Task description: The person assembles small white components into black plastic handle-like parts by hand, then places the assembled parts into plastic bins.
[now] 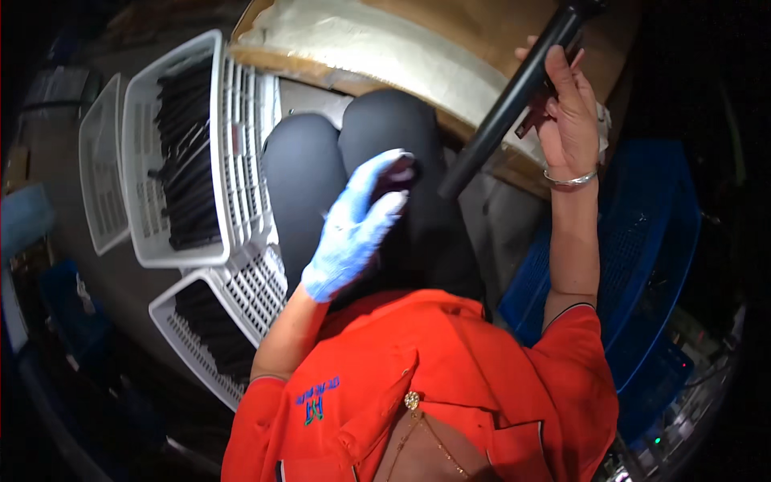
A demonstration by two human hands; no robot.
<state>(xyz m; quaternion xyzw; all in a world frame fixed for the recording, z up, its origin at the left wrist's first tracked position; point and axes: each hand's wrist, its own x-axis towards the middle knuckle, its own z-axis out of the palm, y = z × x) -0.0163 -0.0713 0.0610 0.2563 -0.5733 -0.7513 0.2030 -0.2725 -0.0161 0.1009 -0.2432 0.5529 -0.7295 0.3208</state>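
A long black tube [501, 116] slants across the upper right, its lower end tilted toward my knees. My right hand [569, 120], bare and with a bangle at the wrist, holds it along its upper half, the thumb against the side and the fingers partly hidden behind. My left hand [353, 225] wears a light blue and white glove and hovers over my lap, apart from the tube. Its fingers are bent with the thumb spread away from them, and nothing shows between them.
A cardboard box [554, 16] with a pale sheet [361, 48] stands beyond my knees. To the left are white slatted baskets [223, 161] with several black rod-like pieces [189, 161]. Blue crates [642, 241] stand by my right arm.
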